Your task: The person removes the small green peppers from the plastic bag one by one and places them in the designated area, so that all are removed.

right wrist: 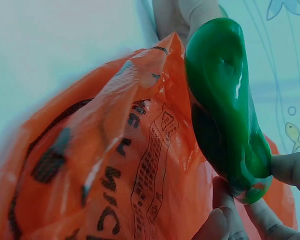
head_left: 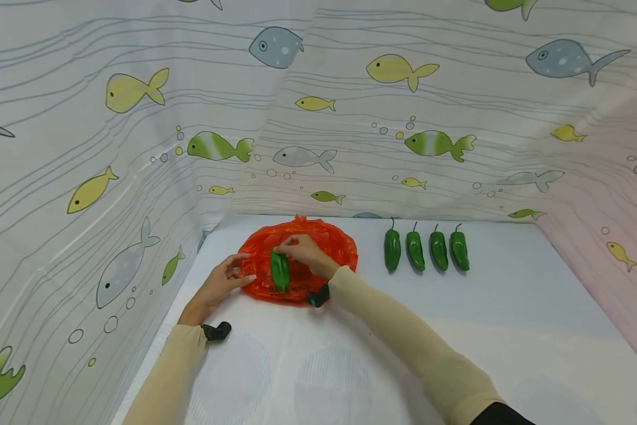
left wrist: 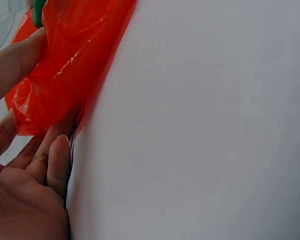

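A green pepper (head_left: 280, 271) hangs tip-down over the red plastic bag (head_left: 339, 242). Fingers and thumb of my right hand (head_left: 302, 251) pinch its stem end; the right wrist view shows the glossy pepper (right wrist: 222, 100) large, its end between the fingertips. At the bag's left edge is my left hand (head_left: 219, 286). In the left wrist view the bag (left wrist: 65, 70) passes between this hand's thumb (left wrist: 20, 62) and its other fingers, which are partly hidden under the plastic. Dark printing shows on the bag's near side.
To the right of the bag, several green peppers (head_left: 392, 249) lie in a row, stems toward the back. The white table (head_left: 509, 307) ends at walls of fish-patterned cloth (head_left: 361, 118) behind and at both sides. Each wrist wears a small black camera (head_left: 217, 331).
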A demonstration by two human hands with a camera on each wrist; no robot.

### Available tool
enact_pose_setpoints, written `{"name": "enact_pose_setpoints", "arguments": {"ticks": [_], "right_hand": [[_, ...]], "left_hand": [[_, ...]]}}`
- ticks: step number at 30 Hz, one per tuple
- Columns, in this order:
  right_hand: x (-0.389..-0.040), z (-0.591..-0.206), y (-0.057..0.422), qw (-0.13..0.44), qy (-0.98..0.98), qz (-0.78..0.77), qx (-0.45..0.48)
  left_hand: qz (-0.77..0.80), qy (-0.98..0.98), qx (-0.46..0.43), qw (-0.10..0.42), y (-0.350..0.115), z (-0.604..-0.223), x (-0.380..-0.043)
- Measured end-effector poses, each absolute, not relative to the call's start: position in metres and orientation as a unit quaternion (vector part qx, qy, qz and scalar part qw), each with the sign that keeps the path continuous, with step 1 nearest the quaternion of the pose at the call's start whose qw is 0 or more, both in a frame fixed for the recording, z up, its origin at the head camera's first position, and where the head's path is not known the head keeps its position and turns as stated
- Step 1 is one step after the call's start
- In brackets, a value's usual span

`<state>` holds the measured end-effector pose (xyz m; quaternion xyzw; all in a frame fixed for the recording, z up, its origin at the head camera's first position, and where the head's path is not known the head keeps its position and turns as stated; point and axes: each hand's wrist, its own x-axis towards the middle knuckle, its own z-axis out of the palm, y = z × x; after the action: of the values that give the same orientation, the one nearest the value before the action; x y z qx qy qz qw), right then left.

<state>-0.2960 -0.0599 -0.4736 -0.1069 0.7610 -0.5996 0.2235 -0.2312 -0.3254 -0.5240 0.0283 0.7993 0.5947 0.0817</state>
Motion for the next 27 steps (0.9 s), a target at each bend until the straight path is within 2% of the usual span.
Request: {"name": "enact_pose_setpoints", "arguments": {"ticks": [27], "right_hand": [[-0.280,-0.450,-0.028,0.240,0.753,-0.595,-0.150]], "left_hand": [[0.590,0.803,0.019,0.088,-0.324,-0.520,-0.228]]}}
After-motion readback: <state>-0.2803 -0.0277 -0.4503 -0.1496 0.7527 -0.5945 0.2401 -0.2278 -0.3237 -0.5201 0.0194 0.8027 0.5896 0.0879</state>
